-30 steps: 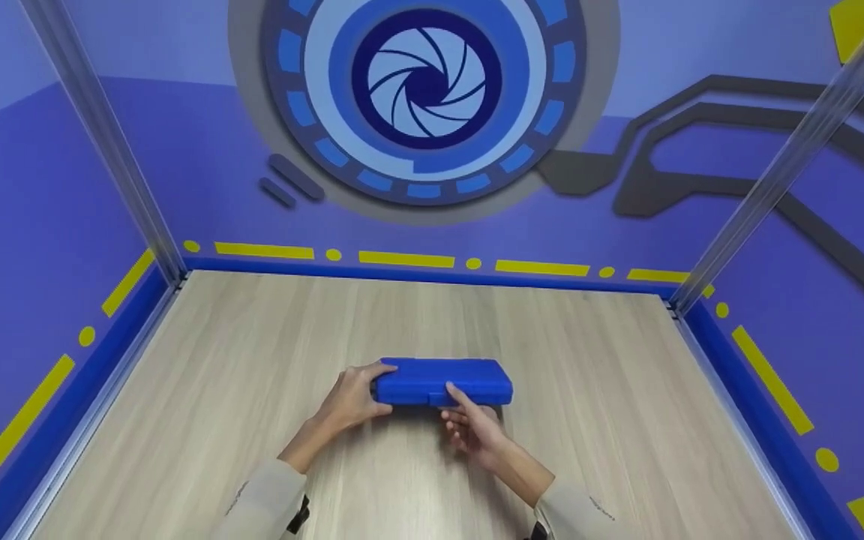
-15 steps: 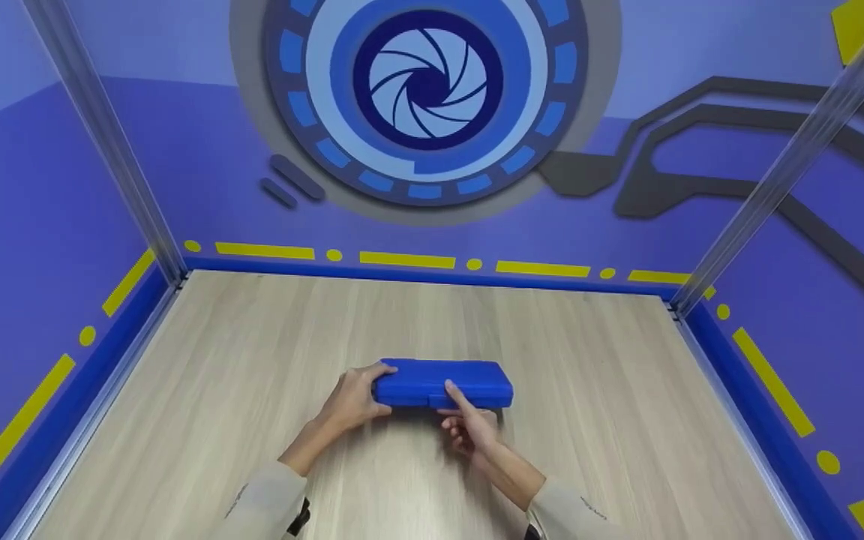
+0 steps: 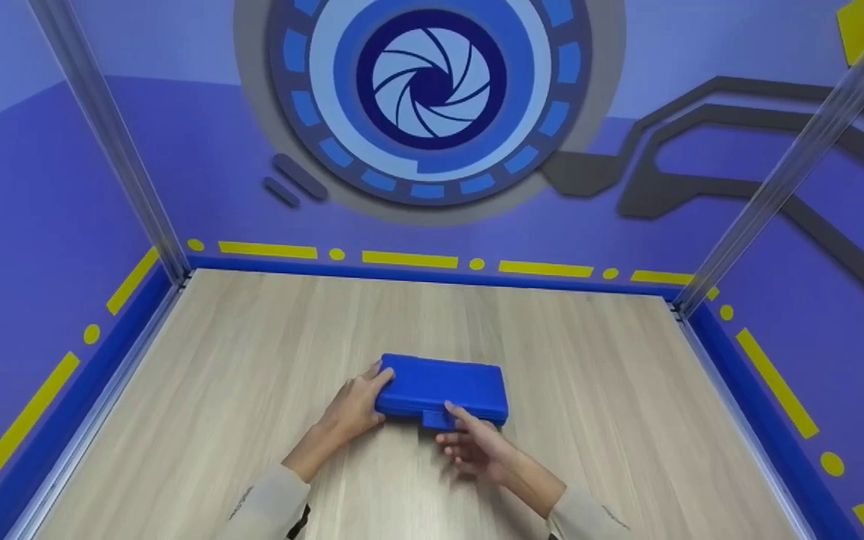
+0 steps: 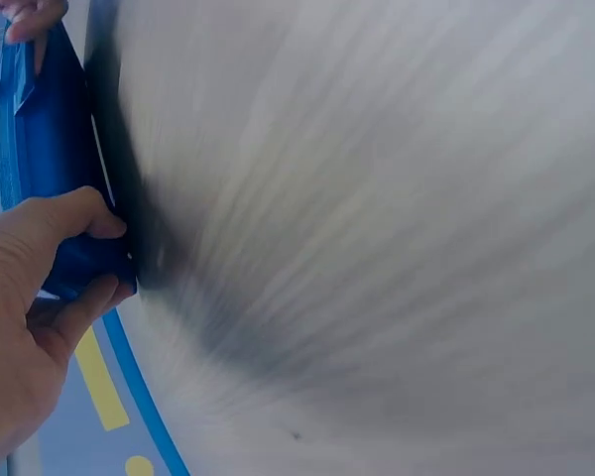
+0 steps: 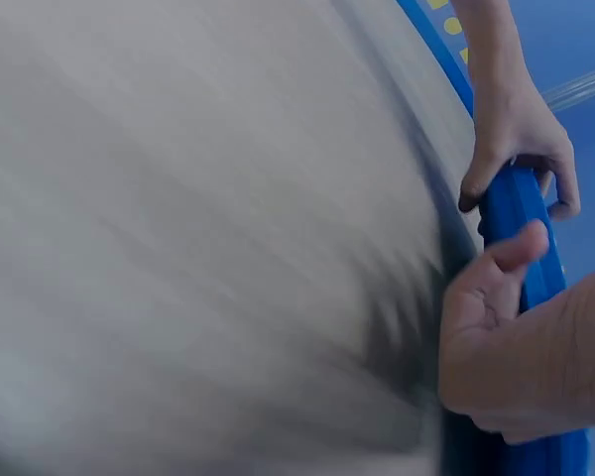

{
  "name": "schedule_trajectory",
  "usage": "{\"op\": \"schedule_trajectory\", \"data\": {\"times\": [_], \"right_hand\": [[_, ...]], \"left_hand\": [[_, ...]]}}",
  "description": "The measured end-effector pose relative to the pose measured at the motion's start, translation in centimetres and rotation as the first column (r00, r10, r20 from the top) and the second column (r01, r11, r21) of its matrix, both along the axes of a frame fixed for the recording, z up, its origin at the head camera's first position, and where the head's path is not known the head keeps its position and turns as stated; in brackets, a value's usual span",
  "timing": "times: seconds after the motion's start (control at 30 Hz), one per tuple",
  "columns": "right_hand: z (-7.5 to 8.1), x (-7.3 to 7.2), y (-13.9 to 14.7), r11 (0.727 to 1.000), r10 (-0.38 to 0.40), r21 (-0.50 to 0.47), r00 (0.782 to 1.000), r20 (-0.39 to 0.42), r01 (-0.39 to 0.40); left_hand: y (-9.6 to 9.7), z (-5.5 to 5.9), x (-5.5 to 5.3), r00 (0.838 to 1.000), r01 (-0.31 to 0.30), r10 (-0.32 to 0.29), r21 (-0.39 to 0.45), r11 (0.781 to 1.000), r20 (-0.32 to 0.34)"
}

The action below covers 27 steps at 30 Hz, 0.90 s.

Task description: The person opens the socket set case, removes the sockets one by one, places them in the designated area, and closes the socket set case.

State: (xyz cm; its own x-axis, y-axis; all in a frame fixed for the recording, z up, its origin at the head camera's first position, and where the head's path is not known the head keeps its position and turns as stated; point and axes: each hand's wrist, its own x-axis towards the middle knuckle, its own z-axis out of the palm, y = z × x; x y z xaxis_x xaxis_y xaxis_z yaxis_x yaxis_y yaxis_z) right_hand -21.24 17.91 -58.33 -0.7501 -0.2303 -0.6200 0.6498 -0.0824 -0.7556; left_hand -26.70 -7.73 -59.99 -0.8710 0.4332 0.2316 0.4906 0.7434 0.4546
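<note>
Nearest the person, two pale sleeves [image 3: 271, 502] lead up to the hands. The right hand [image 3: 477, 450] sits just in front of the blue case [image 3: 443, 386], its forefinger laid on the small latch tab [image 3: 434, 420] that juts from the near long edge; the other fingers curl loosely below and grip nothing. The left hand [image 3: 353, 405] holds the case's left end, thumb on the near side and fingers over the top corner, as the left wrist view [image 4: 40, 297] confirms.

The case lies flat on the wooden tabletop [image 3: 252, 360], about mid-width and toward the near half, directly ahead of both hands. Its long axis runs left to right, parallel to the blue border [image 3: 432, 274] at the back wall. The latch faces the person, so the hinge side probably points away. Both hands touch it; the right is nearer the latch.
</note>
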Motion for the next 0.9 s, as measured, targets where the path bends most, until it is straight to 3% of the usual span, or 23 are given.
{"op": "schedule_trajectory", "data": {"times": [0.1, 0.2, 0.3, 0.37, 0.47, 0.63, 0.8, 0.9], "right_hand": [[0.1, 0.2, 2.3, 0.994, 0.102, 0.041, 0.995, 0.008, -0.102], [0.4, 0.4, 4.6, 0.984, 0.140, 0.117, 0.989, -0.056, -0.133], [0.6, 0.4, 6.4, 0.971, 0.116, 0.230, 0.972, -0.204, -0.067], [0.5, 0.3, 7.2, 0.951, 0.083, 0.308, 0.947, -0.310, 0.017], [0.0, 0.1, 7.8, 0.932, 0.054, 0.346, 0.906, -0.420, 0.106], [-1.0, -0.2, 7.6, 0.917, 0.157, 0.394, 0.857, -0.491, 0.058], [-1.4, -0.6, 6.7, 0.856, 0.206, 0.503, 0.811, -0.548, 0.122], [-1.6, -0.7, 6.2, 0.792, 0.272, 0.588, 0.766, -0.582, 0.166]], "left_hand": [[0.0, -0.1, 0.3, 1.000, 0.014, -0.014, -0.007, 1.000, 0.021], [0.0, -0.1, 0.5, 0.999, 0.017, -0.016, -0.025, 1.000, 0.042], [-0.1, 0.0, 0.7, 0.999, 0.006, -0.004, -0.033, 0.999, 0.051], [-0.1, 0.0, 0.8, 0.999, -0.004, 0.006, -0.044, 0.999, 0.046], [-0.3, -0.2, 1.0, 0.999, -0.012, 0.015, -0.063, 0.998, 0.041], [-0.4, -0.3, 1.4, 0.998, -0.010, 0.015, -0.068, 0.998, 0.063], [-0.6, -0.3, 1.6, 0.997, 0.010, -0.009, -0.021, 1.000, 0.070], [-1.0, -0.4, 1.7, 0.998, 0.029, -0.030, 0.011, 1.000, 0.061]]}}
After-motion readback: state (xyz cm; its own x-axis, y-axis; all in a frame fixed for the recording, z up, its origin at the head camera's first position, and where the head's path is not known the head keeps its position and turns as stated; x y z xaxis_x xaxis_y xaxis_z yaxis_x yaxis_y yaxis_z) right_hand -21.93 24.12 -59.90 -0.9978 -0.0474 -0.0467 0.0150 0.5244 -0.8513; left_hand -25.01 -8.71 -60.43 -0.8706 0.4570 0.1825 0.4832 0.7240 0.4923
